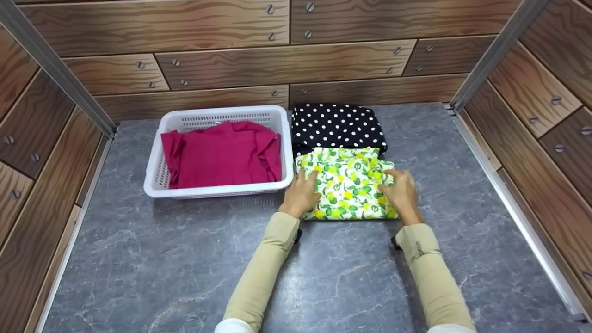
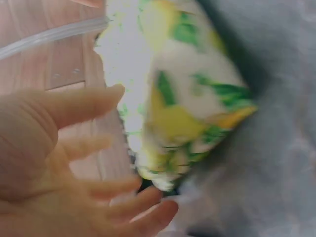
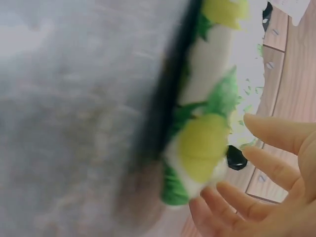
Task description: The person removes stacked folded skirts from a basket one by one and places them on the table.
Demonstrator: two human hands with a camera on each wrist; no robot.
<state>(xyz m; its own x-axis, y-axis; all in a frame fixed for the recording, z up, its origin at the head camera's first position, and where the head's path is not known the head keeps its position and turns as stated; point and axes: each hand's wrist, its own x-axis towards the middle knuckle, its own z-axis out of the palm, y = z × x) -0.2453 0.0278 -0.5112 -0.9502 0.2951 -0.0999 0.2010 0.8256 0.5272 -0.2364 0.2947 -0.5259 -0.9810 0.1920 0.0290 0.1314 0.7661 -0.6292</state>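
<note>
Bracketing the folded lemon-print cloth (image 1: pixel 349 187): left hand (image 1: pixel 300 194) at its left side, right hand (image 1: pixel 401 192) at its right, fingers relaxed, gripping nothing. Cloth is lying directly between them, neither hand plainly nearer; almost square, no long axis showing. It is sitting toward the desk's (image 1: pixel 185 259) far edge, dotted cloth (image 1: pixel 337 126) lying just beyond.
</note>
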